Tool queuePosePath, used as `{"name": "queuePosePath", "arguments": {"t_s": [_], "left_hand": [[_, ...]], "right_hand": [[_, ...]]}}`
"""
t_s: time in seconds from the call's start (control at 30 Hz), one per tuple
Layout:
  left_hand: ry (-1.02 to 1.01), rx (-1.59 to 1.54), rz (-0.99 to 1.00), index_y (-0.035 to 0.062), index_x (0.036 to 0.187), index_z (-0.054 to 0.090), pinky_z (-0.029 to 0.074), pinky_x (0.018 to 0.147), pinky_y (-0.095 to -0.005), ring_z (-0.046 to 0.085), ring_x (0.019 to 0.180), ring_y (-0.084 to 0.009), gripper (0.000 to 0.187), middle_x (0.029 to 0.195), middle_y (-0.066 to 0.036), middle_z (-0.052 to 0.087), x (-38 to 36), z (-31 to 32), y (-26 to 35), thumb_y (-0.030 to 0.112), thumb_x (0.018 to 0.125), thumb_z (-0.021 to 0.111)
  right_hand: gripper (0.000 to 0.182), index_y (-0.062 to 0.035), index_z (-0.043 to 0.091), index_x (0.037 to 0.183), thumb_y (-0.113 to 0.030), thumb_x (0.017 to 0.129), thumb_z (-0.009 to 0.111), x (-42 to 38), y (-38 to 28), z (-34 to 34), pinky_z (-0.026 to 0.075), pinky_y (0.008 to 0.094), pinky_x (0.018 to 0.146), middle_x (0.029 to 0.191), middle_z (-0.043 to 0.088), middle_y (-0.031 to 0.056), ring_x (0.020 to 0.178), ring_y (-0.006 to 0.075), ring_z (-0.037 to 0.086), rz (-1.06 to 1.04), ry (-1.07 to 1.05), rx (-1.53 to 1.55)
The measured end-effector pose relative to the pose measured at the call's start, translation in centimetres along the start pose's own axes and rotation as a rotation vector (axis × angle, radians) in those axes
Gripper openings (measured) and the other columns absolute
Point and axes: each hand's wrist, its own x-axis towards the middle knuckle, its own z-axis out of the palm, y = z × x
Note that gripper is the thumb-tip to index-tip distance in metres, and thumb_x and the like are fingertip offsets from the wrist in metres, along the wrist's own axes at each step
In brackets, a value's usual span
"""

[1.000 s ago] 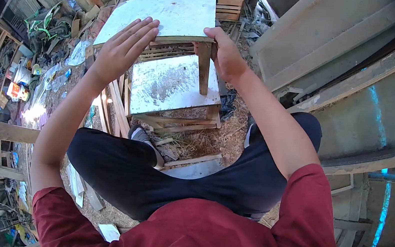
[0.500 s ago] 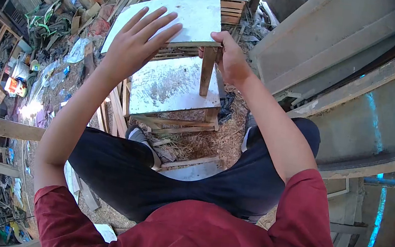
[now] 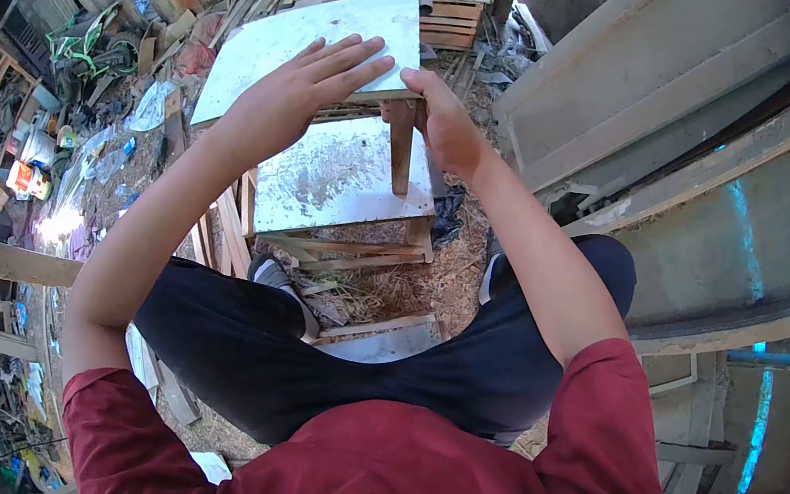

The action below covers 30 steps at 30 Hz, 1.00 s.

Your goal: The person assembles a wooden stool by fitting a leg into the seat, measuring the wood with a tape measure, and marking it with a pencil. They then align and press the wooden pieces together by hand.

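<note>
A white board (image 3: 271,48) with worn specks is held tilted in front of me, with a short wooden leg (image 3: 398,152) coming down from its near right corner. My left hand (image 3: 300,97) lies over the board's top, fingers stretched out and nearly flat. At that right corner my right hand (image 3: 447,128) grips the edge, thumb on the upper face and fingers hidden below. Beneath stands a low wooden table (image 3: 324,176) with a scuffed, stained white top; the leg's lower end overlaps this top.
Straw and wood shavings (image 3: 451,280) cover the ground between my feet, beside a pale framed panel (image 3: 392,338). Large grey panels (image 3: 639,89) lean on the right. Wooden crates (image 3: 449,24) stand at the back; plastic and scrap (image 3: 105,156) litter the left.
The board has shifted slightly left with my right hand. My left hand has slid right across its top, toward the gripped corner.
</note>
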Motion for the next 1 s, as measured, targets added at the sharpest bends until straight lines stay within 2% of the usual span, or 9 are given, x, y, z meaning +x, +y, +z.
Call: {"name": "queuePosePath", "arguments": {"t_s": [0.03, 0.1, 0.17, 0.23, 0.37, 0.63, 1.0], "left_hand": [[0.001, 0.0, -0.001, 0.0233, 0.161, 0.042, 0.032, 0.129, -0.0494, 0.041, 0.152, -0.0297, 0.084, 0.166, -0.003, 0.041, 0.0, 0.0, -0.1, -0.015, 0.088, 0.055], [-0.02, -0.064, -0.019, 0.0251, 0.162, 0.04, 0.032, 0.129, -0.0479, 0.04, 0.152, -0.031, 0.089, 0.167, -0.004, 0.041, 0.0, -0.2, -0.3, -0.017, 0.084, 0.051], [-0.019, -0.064, -0.017, 0.0237, 0.162, 0.041, 0.031, 0.129, -0.0489, 0.041, 0.152, -0.031, 0.087, 0.166, -0.005, 0.042, -0.1, -0.3, -0.2, -0.016, 0.085, 0.053], [-0.019, -0.063, -0.017, 0.0224, 0.161, 0.042, 0.031, 0.129, -0.05, 0.041, 0.152, -0.0309, 0.085, 0.166, -0.005, 0.043, -0.3, -0.3, -0.2, -0.016, 0.086, 0.054], [0.004, -0.05, -0.027, 0.024, 0.162, 0.041, 0.031, 0.13, -0.0472, 0.04, 0.152, -0.0307, 0.089, 0.166, -0.005, 0.041, -0.8, 0.1, -0.3, -0.018, 0.084, 0.049], [0.009, -0.021, -0.027, 0.023, 0.161, 0.041, 0.032, 0.129, -0.048, 0.04, 0.152, -0.0313, 0.089, 0.166, -0.006, 0.042, -1.0, 0.0, -0.5, -0.018, 0.083, 0.048], [0.032, -0.014, -0.006, 0.0219, 0.16, 0.043, 0.033, 0.128, -0.0477, 0.042, 0.151, -0.0327, 0.087, 0.165, -0.006, 0.043, -0.6, 0.1, -0.4, -0.018, 0.083, 0.046]], "right_hand": [[0.046, -0.0008, 0.06, 0.132, -0.039, 0.109, 0.048, -0.2, -0.6, 0.6, 0.041, 0.0318, 0.108, 0.126, 0.063, 0.0084, 0.117, 0.0163, 0.058, 0.059, 0.012, 0.075], [0.047, -0.0014, 0.06, 0.133, -0.04, 0.109, 0.048, -0.4, -1.0, 1.1, 0.042, 0.0315, 0.108, 0.126, 0.063, 0.0072, 0.116, 0.0155, 0.059, 0.022, -0.009, 0.034], [0.049, -0.002, 0.059, 0.135, -0.042, 0.11, 0.047, -0.7, -1.4, 1.5, 0.042, 0.0311, 0.107, 0.127, 0.064, 0.006, 0.116, 0.0148, 0.059, -0.017, -0.025, -0.005], [0.052, -0.0031, 0.059, 0.138, -0.045, 0.109, 0.048, -1.0, -2.2, 2.2, 0.043, 0.0308, 0.107, 0.128, 0.064, 0.0058, 0.117, 0.0136, 0.059, -0.001, -0.039, 0.033], [0.054, -0.0032, 0.058, 0.14, -0.047, 0.107, 0.05, -0.8, -2.3, 2.0, 0.042, 0.0306, 0.107, 0.129, 0.063, 0.0055, 0.118, 0.0125, 0.058, 0.061, -0.094, 0.102], [0.057, -0.003, 0.054, 0.144, -0.047, 0.107, 0.052, -0.5, -2.1, 2.0, 0.043, 0.0315, 0.106, 0.132, 0.062, 0.0061, 0.119, 0.0139, 0.058, 0.068, -0.027, -0.026], [0.059, -0.0018, 0.05, 0.15, -0.044, 0.109, 0.047, -0.9, -3.4, 2.0, 0.042, 0.0339, 0.111, 0.138, 0.063, 0.0093, 0.125, 0.0172, 0.059, 0.106, -0.092, 0.005]]}}
